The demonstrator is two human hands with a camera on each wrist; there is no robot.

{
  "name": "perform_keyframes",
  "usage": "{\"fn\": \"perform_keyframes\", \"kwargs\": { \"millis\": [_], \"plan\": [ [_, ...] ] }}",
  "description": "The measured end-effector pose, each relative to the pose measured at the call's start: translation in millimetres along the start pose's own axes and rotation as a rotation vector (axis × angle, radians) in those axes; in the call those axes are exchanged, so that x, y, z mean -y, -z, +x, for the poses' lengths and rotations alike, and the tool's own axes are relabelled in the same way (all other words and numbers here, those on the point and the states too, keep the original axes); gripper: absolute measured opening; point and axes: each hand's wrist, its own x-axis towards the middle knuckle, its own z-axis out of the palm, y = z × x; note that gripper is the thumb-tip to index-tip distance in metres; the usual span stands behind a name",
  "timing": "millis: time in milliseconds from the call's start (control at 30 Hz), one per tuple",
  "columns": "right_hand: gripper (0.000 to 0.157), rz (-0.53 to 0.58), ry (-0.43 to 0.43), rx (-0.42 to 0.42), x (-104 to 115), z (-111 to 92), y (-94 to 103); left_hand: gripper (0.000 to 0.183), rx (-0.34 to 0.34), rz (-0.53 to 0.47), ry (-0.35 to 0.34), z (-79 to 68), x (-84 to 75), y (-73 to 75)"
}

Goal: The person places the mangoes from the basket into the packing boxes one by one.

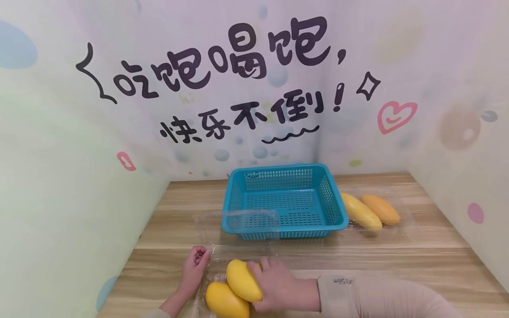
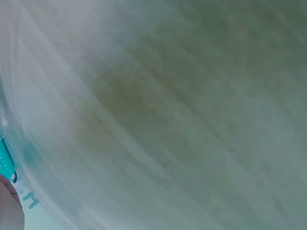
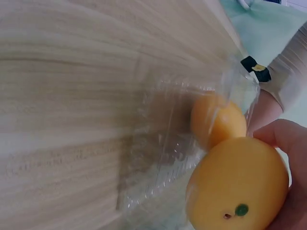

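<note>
In the head view my right hand [image 1: 276, 285] grips a yellow mango [image 1: 243, 279], its fingers wrapped round the fruit's right side. A second mango [image 1: 226, 301] lies beside it in a clear plastic clamshell box [image 1: 214, 276]. The box's see-through lid [image 1: 238, 234] stands open toward the basket. At the box's left edge my left hand [image 1: 195, 269] holds the rim with curled fingers. The right wrist view shows the gripped mango [image 3: 240, 187] close up, a green dot on its end, with the other mango [image 3: 218, 120] behind it. Blurred clear plastic [image 2: 158, 120] fills most of the left wrist view.
A blue-green plastic basket [image 1: 284, 233] with perforated walls stands at the back centre, nothing inside it. Right of it lie two more mangoes, one long and yellow [image 1: 362, 212], one more orange [image 1: 381, 209], in another clear box. Printed cloth walls [image 1: 254, 97] surround the wooden table [image 1: 377, 256].
</note>
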Motion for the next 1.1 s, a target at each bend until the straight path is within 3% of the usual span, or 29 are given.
{"fn": "perform_keyframes", "kwargs": {
  "millis": [667, 933, 1100],
  "plan": [
    [0.072, -0.099, -0.003, -0.001, 9.0, 1.6, -19.3, 0.006, -0.003, -0.015, 0.028, -0.1, -1.2, 0.8],
    [0.073, 0.09, 0.038, 0.047, 6.4, 0.9, -17.4, 0.006, -0.004, -0.023, 0.054, -0.6, -1.5, 1.2],
    [0.078, 0.12, 0.059, 0.026, 4.2, 0.3, -16.8, 0.007, 0.005, -0.024, 0.063, 0.2, -1.9, 2.0]
  ]
}}
